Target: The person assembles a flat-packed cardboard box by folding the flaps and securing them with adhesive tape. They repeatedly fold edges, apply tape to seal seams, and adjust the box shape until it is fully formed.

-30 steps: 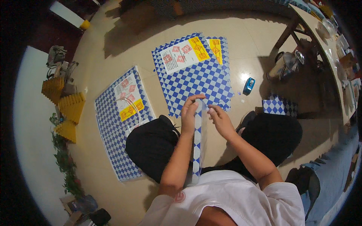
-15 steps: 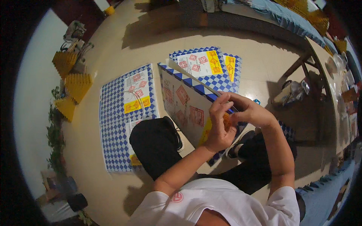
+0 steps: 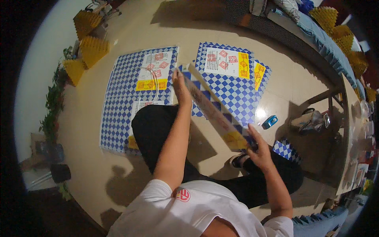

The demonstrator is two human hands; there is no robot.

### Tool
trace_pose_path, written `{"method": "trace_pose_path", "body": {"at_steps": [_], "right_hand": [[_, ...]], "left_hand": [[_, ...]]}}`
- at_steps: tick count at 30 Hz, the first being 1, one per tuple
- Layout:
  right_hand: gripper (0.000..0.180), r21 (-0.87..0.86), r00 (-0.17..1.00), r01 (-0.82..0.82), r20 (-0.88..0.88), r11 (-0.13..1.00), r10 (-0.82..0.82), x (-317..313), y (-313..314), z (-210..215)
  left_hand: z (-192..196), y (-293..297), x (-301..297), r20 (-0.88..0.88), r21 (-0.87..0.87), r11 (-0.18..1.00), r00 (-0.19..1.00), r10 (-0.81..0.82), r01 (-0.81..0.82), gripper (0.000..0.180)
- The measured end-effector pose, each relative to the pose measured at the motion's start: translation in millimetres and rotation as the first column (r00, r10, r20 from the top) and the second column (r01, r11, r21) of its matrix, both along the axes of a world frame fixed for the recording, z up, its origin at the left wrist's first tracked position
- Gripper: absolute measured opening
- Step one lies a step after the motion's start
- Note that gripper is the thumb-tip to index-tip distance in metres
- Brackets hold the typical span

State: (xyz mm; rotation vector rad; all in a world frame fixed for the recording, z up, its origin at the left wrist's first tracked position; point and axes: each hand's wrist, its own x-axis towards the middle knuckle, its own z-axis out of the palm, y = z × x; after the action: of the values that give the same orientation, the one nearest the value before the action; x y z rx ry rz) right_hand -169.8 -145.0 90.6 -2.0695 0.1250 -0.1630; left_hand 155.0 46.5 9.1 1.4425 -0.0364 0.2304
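A blue-and-white checkered paper bag (image 3: 211, 108) with a white and yellow printed panel is held up slantwise before me, seen nearly edge-on, a narrow gap showing between its two sides. My left hand (image 3: 181, 89) is closed on its far left end. At the near right end, my right hand (image 3: 259, 152) grips the other corner, thumb and fingers about the edge. Left of the bag lies a wide plastic-covered stack of matching flat pieces (image 3: 126, 79) with white cord loops. Beyond it, more flat checkered bags (image 3: 233, 93) overlap on the floor.
A small blue object (image 3: 270, 122) lies on the tiled floor to the right, near a bag-like bundle (image 3: 310, 121) under a wooden table (image 3: 342, 158). Another checkered piece (image 3: 286, 149) is beside my right knee. Yellow ridged objects (image 3: 94, 51) and a plant (image 3: 51, 102) line the left wall.
My hands have moved apart from the bag's near right corner. The left one has gone to its far left end, the right one nearer me. The bag has turned more edge-on.
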Motion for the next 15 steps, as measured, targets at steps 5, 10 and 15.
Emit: {"method": "trace_pose_path", "body": {"at_steps": [5,10,15], "right_hand": [[0.076,-0.053,0.987,-0.010,-0.161,0.999,0.001,-21.4,23.5,-37.9],[0.083,-0.074,0.931,-0.168,-0.341,0.983,0.134,-19.5,33.9,-67.1],[0.090,-0.104,0.919,-0.155,-0.380,0.982,0.105,5.8,48.4,-59.5]], "left_hand": [[-45.1,-8.5,-11.7,-0.331,-0.090,0.973,0.915,-0.230,0.212,0.033],[-100.4,-9.4,-37.2,-0.354,0.017,0.975,0.913,-0.201,0.221,0.037],[-84.8,-27.5,-56.0,-0.204,0.016,0.985,0.965,-0.163,0.170,0.033]]}}
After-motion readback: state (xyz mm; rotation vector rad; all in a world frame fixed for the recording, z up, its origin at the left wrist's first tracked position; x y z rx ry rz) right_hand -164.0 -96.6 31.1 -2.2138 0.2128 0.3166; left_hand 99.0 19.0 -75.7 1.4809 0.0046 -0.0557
